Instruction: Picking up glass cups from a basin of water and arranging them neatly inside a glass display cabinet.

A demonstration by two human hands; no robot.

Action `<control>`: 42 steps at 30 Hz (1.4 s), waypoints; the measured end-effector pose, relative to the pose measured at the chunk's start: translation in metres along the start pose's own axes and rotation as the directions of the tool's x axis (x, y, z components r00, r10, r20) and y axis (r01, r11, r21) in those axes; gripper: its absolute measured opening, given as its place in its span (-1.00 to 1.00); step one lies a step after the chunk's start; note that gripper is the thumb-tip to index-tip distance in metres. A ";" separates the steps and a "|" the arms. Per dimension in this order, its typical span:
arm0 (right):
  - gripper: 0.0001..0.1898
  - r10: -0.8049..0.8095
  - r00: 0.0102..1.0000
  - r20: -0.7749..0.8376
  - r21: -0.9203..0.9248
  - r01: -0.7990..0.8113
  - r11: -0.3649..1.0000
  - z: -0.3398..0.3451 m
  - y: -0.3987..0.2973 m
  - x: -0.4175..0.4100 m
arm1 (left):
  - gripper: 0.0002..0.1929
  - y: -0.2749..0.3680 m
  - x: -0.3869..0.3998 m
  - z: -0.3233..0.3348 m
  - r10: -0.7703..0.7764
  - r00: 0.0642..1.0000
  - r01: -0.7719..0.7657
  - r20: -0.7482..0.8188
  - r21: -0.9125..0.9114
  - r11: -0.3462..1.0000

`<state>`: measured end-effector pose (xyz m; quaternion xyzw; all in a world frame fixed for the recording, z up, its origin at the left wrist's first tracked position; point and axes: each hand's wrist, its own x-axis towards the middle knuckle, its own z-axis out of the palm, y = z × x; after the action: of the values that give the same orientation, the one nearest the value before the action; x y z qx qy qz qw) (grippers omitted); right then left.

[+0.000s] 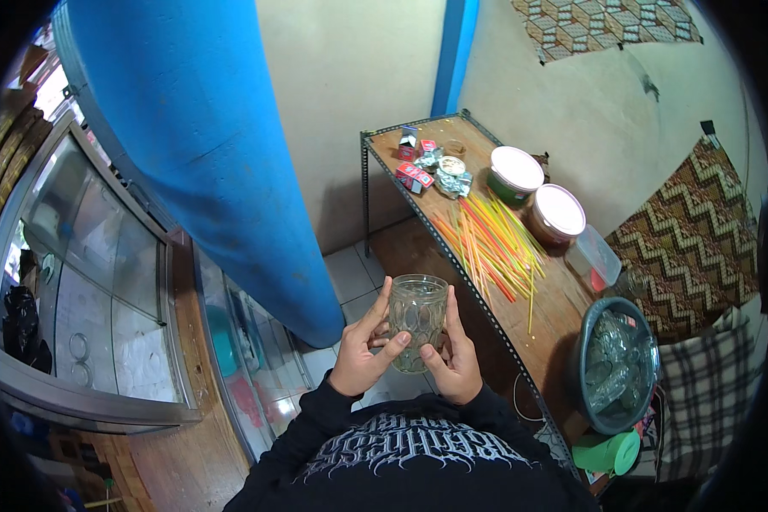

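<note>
Between my two hands is a clear dimpled glass tumbler (416,320), upright in front of my chest with its wide rim at the top. My left hand (368,349) grips the glass from the left side, thumb across its front. On the opposite side my right hand (453,358) holds it too, fingers along the wall and thumb near the lower front. I see no contents in the glass. Part of its lower wall is hidden by the thumbs.
A wooden table (553,320) with a perforated metal edge stands at right. On it are loose plastic straws (493,240), lidded tubs (558,211), small boxes (414,177) and a grey basin (582,384) of glassware. A blue pillar (230,160) and a glass display case (96,275) stand left.
</note>
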<state>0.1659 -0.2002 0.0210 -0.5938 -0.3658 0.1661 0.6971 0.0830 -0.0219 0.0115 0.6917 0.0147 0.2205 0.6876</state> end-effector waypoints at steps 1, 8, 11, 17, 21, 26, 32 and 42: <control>0.03 0.002 1.000 0.016 0.003 -0.002 1.000 0.002 0.002 0.004 | -0.08 0.000 -0.001 -0.003 0.001 1.000 -0.001 -0.017 0.008 1.000; 0.03 -0.049 0.990 0.130 0.010 0.048 0.999 0.010 0.030 0.037 | -0.06 -0.004 -0.004 -0.029 -0.051 0.994 0.061 -0.095 0.112 0.992; 0.02 0.021 0.980 0.199 0.050 -0.031 0.998 0.014 0.030 0.053 | -0.02 -0.001 -0.001 -0.032 -0.006 0.986 0.022 -0.164 0.095 0.995; 0.01 -0.024 0.949 0.314 0.013 0.021 1.000 0.016 0.051 0.095 | 0.05 -0.008 0.010 -0.047 -0.076 0.962 0.107 -0.262 0.109 0.988; 0.01 0.014 0.918 0.397 0.048 -0.036 0.998 0.018 0.053 0.123 | 0.08 -0.003 0.020 -0.052 -0.024 0.950 0.080 -0.312 0.168 0.982; 0.01 0.006 0.853 0.521 0.073 -0.052 0.996 0.022 0.055 0.155 | 0.09 0.007 0.024 -0.051 -0.007 0.902 0.100 -0.433 0.192 0.976; 0.00 -0.032 0.743 0.669 0.175 -0.115 0.978 0.035 0.058 0.184 | 0.08 0.013 0.019 -0.049 0.065 0.814 0.120 -0.577 0.277 0.953; -0.01 -0.080 0.565 0.821 0.232 -0.203 0.951 0.063 0.076 0.201 | 0.06 0.020 0.002 -0.029 0.112 0.602 0.228 -0.791 0.305 0.925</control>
<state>0.2734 -0.0038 0.0133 -0.3474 -0.5967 0.5009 0.5218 0.0696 0.0049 0.0294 0.6374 0.3837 0.4752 0.4698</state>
